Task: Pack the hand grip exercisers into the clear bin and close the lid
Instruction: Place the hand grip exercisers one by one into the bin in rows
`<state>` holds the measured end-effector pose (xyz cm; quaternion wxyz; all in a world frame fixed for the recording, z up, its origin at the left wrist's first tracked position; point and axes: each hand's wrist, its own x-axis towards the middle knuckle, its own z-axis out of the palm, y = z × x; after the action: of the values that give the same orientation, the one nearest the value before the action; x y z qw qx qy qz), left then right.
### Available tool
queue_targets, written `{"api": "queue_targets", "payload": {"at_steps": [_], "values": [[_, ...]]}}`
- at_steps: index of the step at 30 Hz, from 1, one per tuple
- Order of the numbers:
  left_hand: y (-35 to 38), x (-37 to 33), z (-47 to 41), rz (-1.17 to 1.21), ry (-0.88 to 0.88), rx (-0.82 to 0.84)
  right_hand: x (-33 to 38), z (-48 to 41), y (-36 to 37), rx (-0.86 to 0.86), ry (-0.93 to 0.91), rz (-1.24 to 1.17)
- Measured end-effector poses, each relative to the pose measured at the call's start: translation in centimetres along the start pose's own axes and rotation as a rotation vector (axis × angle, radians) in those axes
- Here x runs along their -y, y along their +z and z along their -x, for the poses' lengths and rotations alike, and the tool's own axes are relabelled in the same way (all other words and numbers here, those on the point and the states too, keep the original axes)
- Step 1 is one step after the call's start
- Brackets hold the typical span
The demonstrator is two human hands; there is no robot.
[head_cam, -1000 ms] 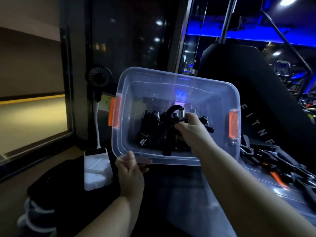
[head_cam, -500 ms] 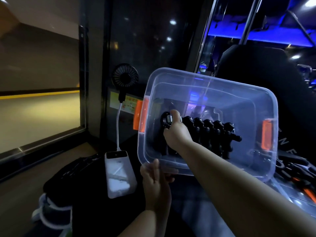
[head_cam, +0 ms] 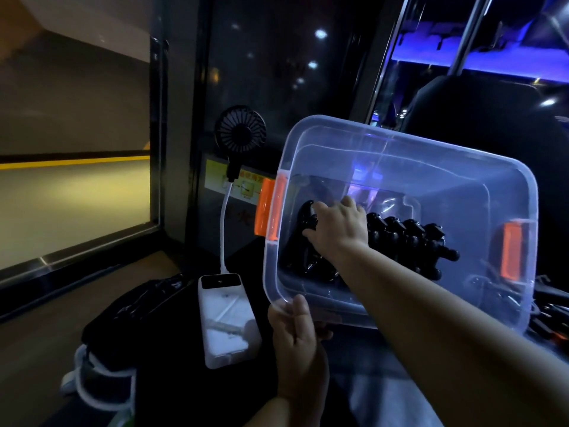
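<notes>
- Your left hand [head_cam: 297, 334] grips the near rim of the clear bin [head_cam: 431, 167], close to its near left corner, and holds the bin tilted toward you.
- Your right hand [head_cam: 337, 226] reaches inside to the left end of the bin and lies on a black hand grip exerciser [head_cam: 303, 223]. I cannot tell if the fingers hold it or only push it.
- Beside it, a row of exercisers [head_cam: 406, 238] is already in the bin, toward the right end, so I judge the packing well advanced.
- The orange latches [head_cam: 271, 211] clip nothing and no lid is visible, so the closing is left.
- Past the right end, dark items [head_cam: 551, 318] lie outside the bin, perhaps more exercisers, but it is too dim to say.
</notes>
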<state>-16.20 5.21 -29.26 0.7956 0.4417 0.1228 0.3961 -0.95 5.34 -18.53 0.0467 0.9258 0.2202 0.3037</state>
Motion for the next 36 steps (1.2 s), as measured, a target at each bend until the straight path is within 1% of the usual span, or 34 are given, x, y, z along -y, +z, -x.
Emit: {"api": "queue_targets", "payload": {"at_steps": [2, 3, 6, 9, 12, 17, 23, 25, 27, 30, 36], "values": [[0.0, -0.1, 0.0, -0.009, -0.007, -0.025, -0.3, -0.1, 0.3, -0.058, -0.043, 0.017], [0.1, -0.1, 0.0, -0.012, -0.013, -0.033, -0.4, -0.1, 0.5, -0.061, -0.064, 0.001], [0.2, 0.0, -0.1, -0.017, -0.037, -0.059, -0.8, -0.3, 1.1, 0.016, -0.121, -0.082], [0.3, 0.4, -0.5, -0.055, -0.042, -0.108, -1.0, -0.6, 1.7, 0.072, -0.138, -0.135], [0.2, 0.5, -0.4, -0.094, -0.029, -0.127, -1.3, -0.7, 2.0, 0.054, -0.13, -0.167], [0.1, 0.6, -0.4, -0.128, -0.015, -0.144, -1.4, -0.7, 2.5, 0.037, -0.137, -0.143], [0.1, 0.6, -0.5, -0.157, 0.034, -0.083, -1.5, -0.7, 2.2, 0.056, -0.161, -0.138], [0.2, 0.6, -0.6, -0.132, 0.027, -0.057, -1.7, -0.5, 2.0, 0.049, -0.178, -0.144], [0.1, 0.7, -0.9, -0.114, 0.007, -0.044, -2.2, -0.2, 1.7, 0.028, -0.171, -0.171], [-0.1, 0.9, -1.1, -0.185, 0.026, -0.025, -3.5, 0.9, 1.1, 0.002, -0.159, -0.201], [0.2, 1.0, -0.9, -0.191, 0.073, -0.069, -7.2, 3.9, 0.0, -0.049, -0.064, -0.278]]}}
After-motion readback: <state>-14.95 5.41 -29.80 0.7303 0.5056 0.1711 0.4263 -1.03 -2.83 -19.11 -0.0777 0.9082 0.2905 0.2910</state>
